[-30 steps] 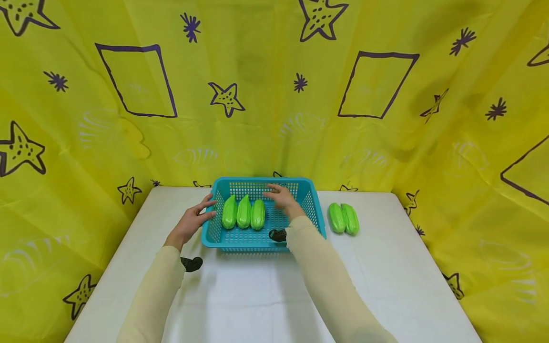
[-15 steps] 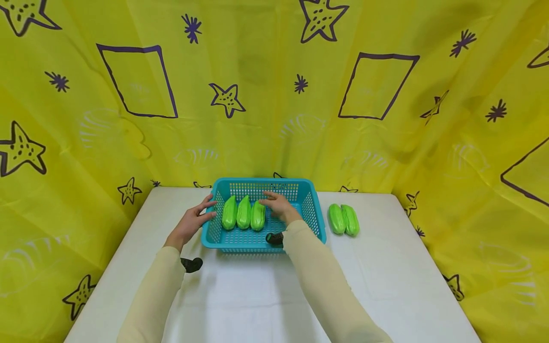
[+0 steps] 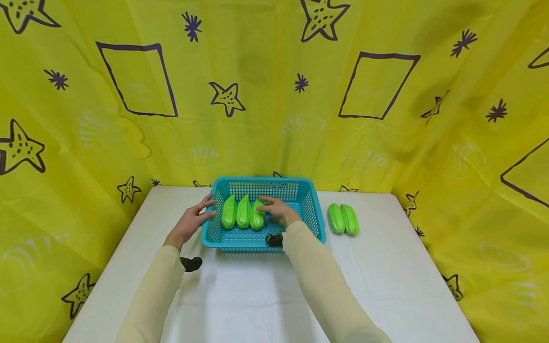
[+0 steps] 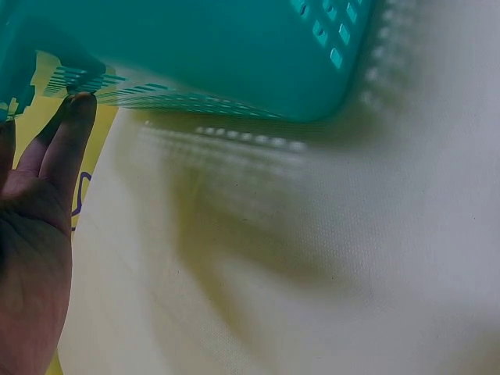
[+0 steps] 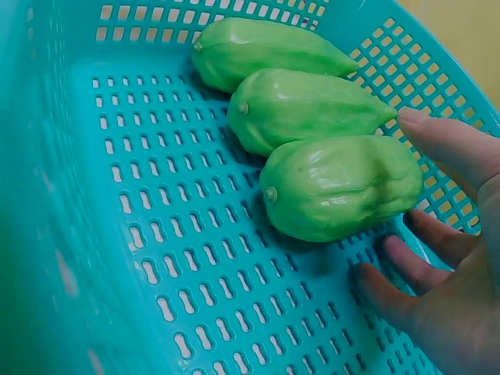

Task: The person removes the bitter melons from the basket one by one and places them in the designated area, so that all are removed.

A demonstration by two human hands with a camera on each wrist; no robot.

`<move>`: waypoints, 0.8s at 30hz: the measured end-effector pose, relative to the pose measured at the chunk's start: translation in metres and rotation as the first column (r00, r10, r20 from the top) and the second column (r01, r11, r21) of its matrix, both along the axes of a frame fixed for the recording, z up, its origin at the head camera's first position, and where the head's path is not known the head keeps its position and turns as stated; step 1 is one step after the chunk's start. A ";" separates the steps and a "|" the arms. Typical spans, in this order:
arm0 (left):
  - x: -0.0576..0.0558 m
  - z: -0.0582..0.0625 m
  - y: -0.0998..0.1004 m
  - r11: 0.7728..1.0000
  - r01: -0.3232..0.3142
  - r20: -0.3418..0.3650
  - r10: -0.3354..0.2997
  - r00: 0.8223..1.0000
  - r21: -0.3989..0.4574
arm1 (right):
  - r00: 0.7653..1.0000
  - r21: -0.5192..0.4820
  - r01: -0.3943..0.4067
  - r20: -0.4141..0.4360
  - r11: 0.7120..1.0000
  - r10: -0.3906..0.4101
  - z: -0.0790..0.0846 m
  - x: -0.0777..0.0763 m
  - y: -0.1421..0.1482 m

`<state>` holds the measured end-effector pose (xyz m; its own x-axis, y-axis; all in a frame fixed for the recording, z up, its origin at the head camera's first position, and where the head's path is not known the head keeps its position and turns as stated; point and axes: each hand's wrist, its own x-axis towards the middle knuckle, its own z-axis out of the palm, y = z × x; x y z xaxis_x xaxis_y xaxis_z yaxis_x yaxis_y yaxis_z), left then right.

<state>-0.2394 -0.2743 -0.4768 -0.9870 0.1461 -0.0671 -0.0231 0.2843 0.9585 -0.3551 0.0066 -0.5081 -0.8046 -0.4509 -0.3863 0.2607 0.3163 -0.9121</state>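
Three green ridged gourd-like vegetables lie side by side in the left half of a blue-green plastic basket (image 3: pixel 261 244): a left one (image 3: pixel 229 212), a middle one (image 3: pixel 243 212) and a right one (image 3: pixel 257 216). My right hand (image 3: pixel 278 210) is inside the basket beside the right vegetable (image 5: pixel 340 187). Its thumb reaches over that vegetable's far end and its other fingers spread along the near side, with no grip visible; whether the thumb touches is unclear. My left hand (image 3: pixel 191 221) rests at the basket's left rim, straight fingertips (image 4: pixel 80 105) against the perforated outer wall.
Two more green vegetables (image 3: pixel 343 219) lie together on the white table (image 3: pixel 240 295), right of the basket. A yellow patterned curtain (image 3: pixel 266 138) hangs close behind the basket and on both sides. A dark wrist-camera mount (image 3: pixel 273 239) juts from the right sleeve over the basket.
My right hand has come down and toward the viewer from the basket's back, its thumb and fingers now beside the right vegetable. The left hand and basket stay in place.
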 end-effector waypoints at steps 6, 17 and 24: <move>0.000 -0.001 -0.001 1.000 -0.002 0.005 0.002 1.000 0.001 | 0.997 0.035 -0.073 -0.002 0.997 0.073 0.002 0.000 -0.003; -0.002 -0.005 -0.004 1.000 -0.010 -0.011 0.010 1.000 -0.020 | 0.989 0.092 -0.149 -0.013 0.985 0.151 0.009 0.006 -0.007; -0.016 -0.030 -0.011 0.999 -0.023 -0.026 0.022 0.999 -0.033 | 0.986 0.176 -0.141 -0.061 0.974 0.154 0.008 0.002 -0.002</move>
